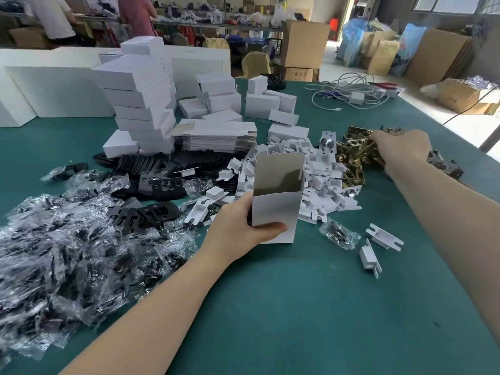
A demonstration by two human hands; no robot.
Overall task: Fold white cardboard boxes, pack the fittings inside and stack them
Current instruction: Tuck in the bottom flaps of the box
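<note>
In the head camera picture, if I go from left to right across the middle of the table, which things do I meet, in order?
Pile of clear plastic bags → black plates → left hand gripping the open white box → heap of white inserts → brass fittings → right hand.

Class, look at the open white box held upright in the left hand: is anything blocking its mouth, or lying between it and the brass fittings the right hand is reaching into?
The white box has a clear mouth. Between it and the brass fittings lies a heap of white card inserts.
</note>
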